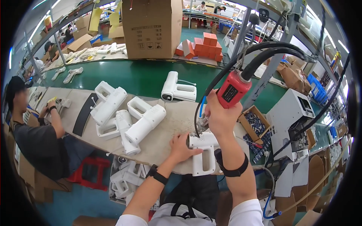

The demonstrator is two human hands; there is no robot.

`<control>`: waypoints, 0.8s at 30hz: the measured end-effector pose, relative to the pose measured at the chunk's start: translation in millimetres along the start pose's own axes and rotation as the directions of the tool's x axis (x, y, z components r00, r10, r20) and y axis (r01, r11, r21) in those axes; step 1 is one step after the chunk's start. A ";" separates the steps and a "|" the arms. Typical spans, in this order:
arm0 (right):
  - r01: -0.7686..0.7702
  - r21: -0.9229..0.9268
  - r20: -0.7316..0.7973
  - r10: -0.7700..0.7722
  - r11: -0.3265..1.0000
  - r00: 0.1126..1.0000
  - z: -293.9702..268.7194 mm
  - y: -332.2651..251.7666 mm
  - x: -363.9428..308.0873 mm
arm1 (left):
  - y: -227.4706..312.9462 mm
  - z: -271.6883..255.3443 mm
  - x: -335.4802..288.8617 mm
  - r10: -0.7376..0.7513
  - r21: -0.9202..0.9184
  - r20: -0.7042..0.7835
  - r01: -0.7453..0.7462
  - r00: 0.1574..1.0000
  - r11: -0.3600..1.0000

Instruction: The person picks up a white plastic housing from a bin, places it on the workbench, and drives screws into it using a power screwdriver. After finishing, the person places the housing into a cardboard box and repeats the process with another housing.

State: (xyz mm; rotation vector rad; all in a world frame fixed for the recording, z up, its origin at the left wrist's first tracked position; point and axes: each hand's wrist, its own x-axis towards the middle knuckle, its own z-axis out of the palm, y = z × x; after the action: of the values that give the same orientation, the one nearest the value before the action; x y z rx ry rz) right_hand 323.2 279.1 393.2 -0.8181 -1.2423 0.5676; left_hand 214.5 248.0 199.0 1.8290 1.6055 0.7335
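My right hand (222, 117) is wrapped around a red electric screwdriver (234, 88) held upright, a thick black cable leaving its top. Its tip is hidden behind my hand and wrist. Below, a white plastic device housing (203, 164) with a loop-shaped handle lies at the front edge of the bench. My left hand (181, 147) grips its left end, thumb along the near side. To the left, several similar white housings (147, 122) lie in a loose group. Another white housing (177, 89) rests on the green belt beyond, with a short cord.
A cardboard box of small dark parts (254, 124) stands to the right, beside a grey-white machine (288, 116). At the far left a co-worker (41, 132) sits working. A large carton (152, 30) and orange boxes (207, 46) stand behind the green belt (132, 71). A bin of white parts (126, 179) is below.
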 end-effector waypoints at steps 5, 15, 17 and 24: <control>-0.088 0.032 -0.008 0.088 0.996 0.996 15.0 23.3 -1.5 | -2.0 -1.5 0.0 -0.002 -0.011 -0.012 0.001 1.000 1.000; -0.115 0.007 0.020 0.114 0.993 0.993 22.9 58.6 -12.6 | -1.1 -0.1 4.5 0.000 0.020 0.079 -0.002 0.997 1.000; -0.090 0.017 0.025 0.090 0.996 0.996 20.7 53.9 -13.0 | -8.4 8.0 6.5 -0.023 -0.053 -0.016 0.022 1.000 0.998; -0.002 0.083 -0.003 0.002 0.997 1.000 -2.7 -16.5 -9.8 | 6.3 1.2 -1.2 -0.072 -0.035 -0.049 0.071 0.996 0.997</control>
State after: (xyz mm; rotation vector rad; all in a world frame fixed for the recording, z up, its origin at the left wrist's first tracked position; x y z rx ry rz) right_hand 322.5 261.1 400.2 -0.7507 -1.2070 0.6154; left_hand 219.5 246.1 202.8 1.7328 1.6713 0.7747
